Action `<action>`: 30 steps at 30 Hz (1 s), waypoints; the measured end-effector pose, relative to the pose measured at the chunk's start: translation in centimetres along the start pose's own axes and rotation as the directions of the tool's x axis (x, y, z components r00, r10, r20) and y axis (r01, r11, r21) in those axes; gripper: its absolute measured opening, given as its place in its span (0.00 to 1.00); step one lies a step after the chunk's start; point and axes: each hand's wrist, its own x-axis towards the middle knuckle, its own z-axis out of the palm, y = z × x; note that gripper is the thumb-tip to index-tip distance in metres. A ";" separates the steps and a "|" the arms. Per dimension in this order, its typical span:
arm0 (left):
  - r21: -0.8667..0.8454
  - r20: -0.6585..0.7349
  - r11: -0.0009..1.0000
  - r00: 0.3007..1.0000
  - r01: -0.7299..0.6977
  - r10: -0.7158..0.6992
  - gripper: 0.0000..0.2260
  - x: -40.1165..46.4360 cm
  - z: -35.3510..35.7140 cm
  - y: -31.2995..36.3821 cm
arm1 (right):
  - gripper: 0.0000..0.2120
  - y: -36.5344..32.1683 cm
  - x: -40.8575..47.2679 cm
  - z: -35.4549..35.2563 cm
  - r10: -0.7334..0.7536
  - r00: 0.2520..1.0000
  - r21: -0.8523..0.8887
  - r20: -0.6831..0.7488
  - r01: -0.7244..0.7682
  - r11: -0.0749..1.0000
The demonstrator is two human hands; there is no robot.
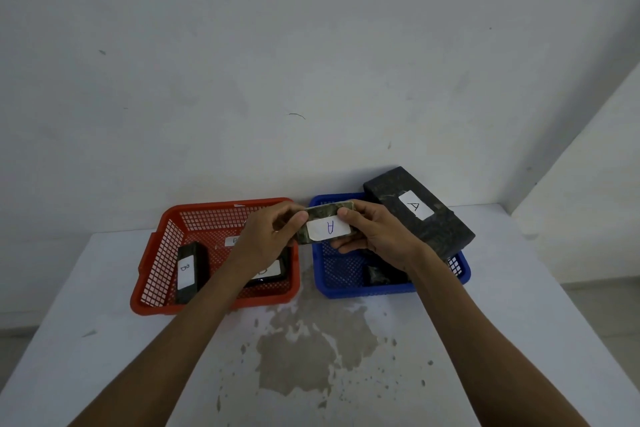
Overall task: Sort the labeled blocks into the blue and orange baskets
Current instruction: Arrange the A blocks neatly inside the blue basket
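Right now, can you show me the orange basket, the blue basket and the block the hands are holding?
Orange plastic mesh basket [162, 255]: head view, on its left wall.
Blue plastic mesh basket [341, 270]: head view, on its bare floor.
Dark mottled block labelled A [328, 228]: head view, on its white label.

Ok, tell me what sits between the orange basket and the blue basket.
In the head view, only a narrow bare strip of stained table separates the orange basket and blue basket. Above that gap, both hands hold a block labeled A.
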 end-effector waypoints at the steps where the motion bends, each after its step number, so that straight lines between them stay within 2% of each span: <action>1: -0.028 0.013 0.999 1.000 0.023 -0.023 0.12 0.1 0.0 -0.1 | 0.14 0.2 0.0 0.0 0.003 1.000 0.002 -0.012 -0.003 1.000; 6: -0.215 0.045 0.946 0.970 0.244 -0.240 0.07 -0.3 2.5 -1.4 | 0.20 1.8 -0.4 -0.8 0.008 0.984 0.053 -0.180 0.001 0.999; 11: -0.306 0.144 0.874 0.926 0.377 -0.349 0.05 -1.9 6.1 -3.9 | 0.12 4.4 -3.0 -3.6 0.032 0.920 -0.054 -0.391 -0.057 0.997; 13: -0.270 0.173 0.872 0.911 0.409 -0.374 0.07 -2.0 6.8 -4.7 | 0.09 4.5 -4.2 -5.6 -0.024 0.824 -0.103 -0.565 -0.041 0.994; 15: -0.251 0.192 0.871 0.904 0.421 -0.382 0.07 -1.7 7.6 -5.2 | 0.09 4.1 -5.2 -8.1 -0.140 0.650 -0.220 -0.747 -0.044 0.974; 17: -0.239 0.218 0.872 0.899 0.428 -0.381 0.06 -1.2 8.4 -5.4 | 0.11 3.5 -5.9 -10.6 -0.238 0.488 -0.319 -0.840 -0.090 0.943; 19: -0.226 0.246 0.874 0.893 0.431 -0.376 0.05 -0.6 9.3 -5.4 | 0.12 3.3 -6.3 -12.4 -0.254 0.408 -0.337 -0.877 -0.146 0.930; 22: -0.183 0.293 0.882 0.880 0.435 -0.373 0.05 0.2 10.7 -5.4 | 0.14 4.0 -6.3 -14.3 -0.277 0.356 -0.385 -0.893 -0.283 0.878; 26: -0.117 0.336 0.887 0.858 0.447 -0.388 0.05 1.2 12.2 -5.7 | 0.20 5.1 -6.1 -14.4 -0.269 0.344 -0.390 -0.900 -0.356 0.849; 30: -0.033 0.368 0.898 0.841 0.439 -0.397 0.09 2.1 13.6 -6.2 | 0.22 5.5 -6.3 -12.8 -0.412 0.334 -0.517 -0.848 -0.344 0.784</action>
